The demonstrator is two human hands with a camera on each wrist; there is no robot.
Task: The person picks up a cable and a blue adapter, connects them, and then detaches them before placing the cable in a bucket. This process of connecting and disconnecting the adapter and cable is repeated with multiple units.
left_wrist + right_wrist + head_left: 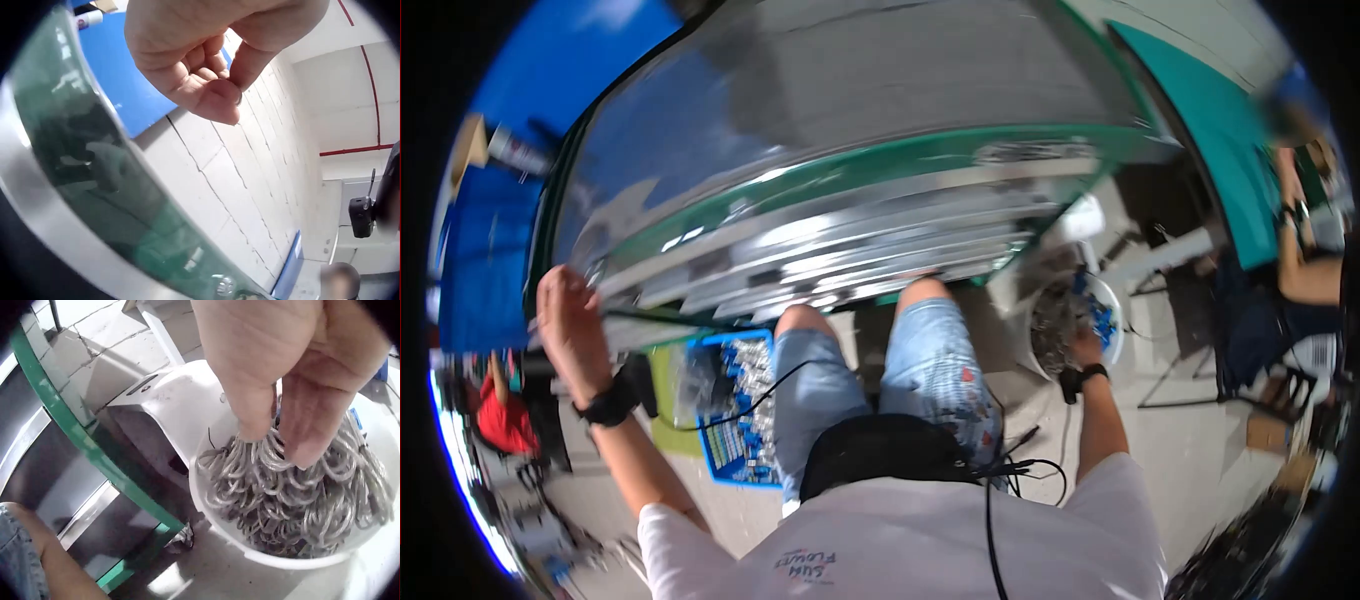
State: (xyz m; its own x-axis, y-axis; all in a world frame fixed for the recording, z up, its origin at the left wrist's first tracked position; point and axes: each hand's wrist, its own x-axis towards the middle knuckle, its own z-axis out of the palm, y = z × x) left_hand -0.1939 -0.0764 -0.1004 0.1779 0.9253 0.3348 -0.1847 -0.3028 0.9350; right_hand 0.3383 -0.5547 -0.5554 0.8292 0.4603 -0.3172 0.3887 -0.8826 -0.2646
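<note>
At the left corner of the green-edged table (840, 165), my left hand (572, 325) is raised. In the left wrist view that hand (212, 56) has curled fingers, thumb and forefinger meeting; a small dark curved edge shows at their tips, too small to identify. My right hand (1087, 347) reaches down into a white round bucket (275, 559) at the right. Its thumb and fingers (303, 447) pinch among clear, silvery cord loops (275, 487) that are heaped inside. Blue pieces (1102, 322) lie beside the loops in the bucket.
A blue basket (710, 440) of small metal and blue parts stands on the floor by my left leg. Metal bars (800, 255) run under the tabletop above my knees. Black cables (1020, 465) hang at my waist. People sit at both far sides.
</note>
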